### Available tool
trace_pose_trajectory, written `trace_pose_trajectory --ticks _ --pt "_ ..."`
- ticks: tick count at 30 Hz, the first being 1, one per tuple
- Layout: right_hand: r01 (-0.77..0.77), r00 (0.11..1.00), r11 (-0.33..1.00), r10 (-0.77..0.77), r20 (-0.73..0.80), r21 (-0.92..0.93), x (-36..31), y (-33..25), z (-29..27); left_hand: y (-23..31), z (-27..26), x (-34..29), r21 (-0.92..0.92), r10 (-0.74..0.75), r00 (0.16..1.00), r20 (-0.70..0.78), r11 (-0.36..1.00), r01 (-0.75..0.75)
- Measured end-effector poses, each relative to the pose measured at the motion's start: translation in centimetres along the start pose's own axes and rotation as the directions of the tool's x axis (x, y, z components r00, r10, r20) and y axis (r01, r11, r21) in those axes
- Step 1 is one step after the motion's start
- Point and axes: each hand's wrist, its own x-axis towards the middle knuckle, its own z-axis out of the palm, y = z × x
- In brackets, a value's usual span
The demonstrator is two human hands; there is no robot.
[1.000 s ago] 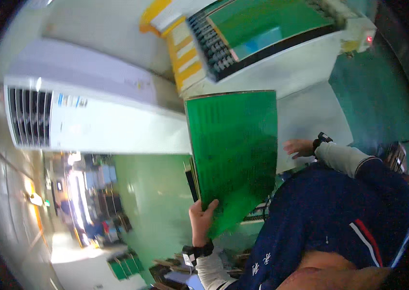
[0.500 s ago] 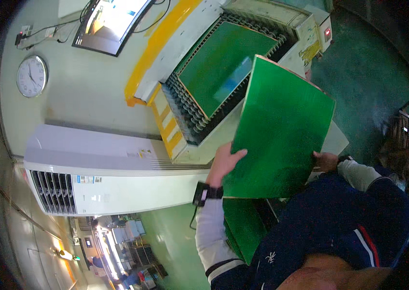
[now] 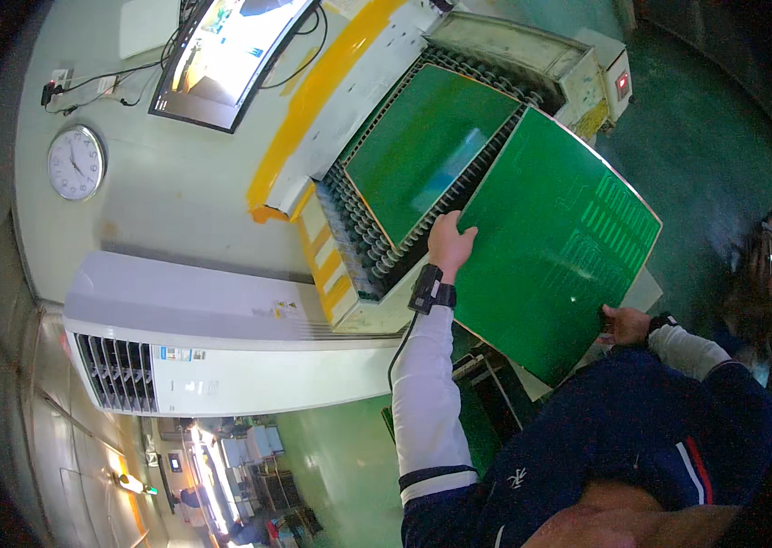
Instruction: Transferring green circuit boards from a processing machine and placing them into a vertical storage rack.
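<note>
Green and rectangular, one panel (image 3: 555, 242) is clamped by fingers of the left hand (image 3: 448, 245) and right hand (image 3: 630, 326), unplaced beside dark rollers (image 3: 361, 219) (a matching green sheet (image 3: 427, 137) already lies there).

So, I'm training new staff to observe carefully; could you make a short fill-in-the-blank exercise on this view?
1. The left hand and right hand hold a panel whose colour is ____.
2. The wall clock has a ____ shape.
3. The screen is switched ____.
4. Between wrist and elbow, the left sleeve is coloured ____.

Missing words: green; round; on; white.
</note>
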Motion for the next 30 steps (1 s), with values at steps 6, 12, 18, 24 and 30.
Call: trace_pose_trajectory --ticks 6,12,18,24,30 --pt "0.023 0.997 0.996 -0.017 0.071 -0.082 -1.7 -1.0 5.5 0.6 -0.2 -2.5 0.079 -0.055 0.988 -0.144 0.995 0.067" --pt "-0.067 0.997 0.997 0.066 0.027 0.025 -1.0 -1.7 7.4 0.4 0.2 -8.5 -0.027 -0.059 0.987 -0.151 0.998 0.055" --pt "-0.014 0.998 0.999 0.016 0.053 -0.029 -2.5 -2.4 11.1 -1.5 1.7 -18.6 -0.29 -0.32 0.935 -0.153 0.919 0.267" --pt "0.01 0.999 0.893 0.006 0.034 -0.449 -4.0 -2.4 14.0 -1.0 4.0 -28.2 -0.671 -0.759 0.619 -0.202 0.568 0.477" --pt "0.146 0.982 0.903 -0.084 0.167 -0.404 -3.4 -1.6 16.9 -2.6 11.9 -37.3 -0.93 -0.905 0.399 0.147 0.011 0.368"
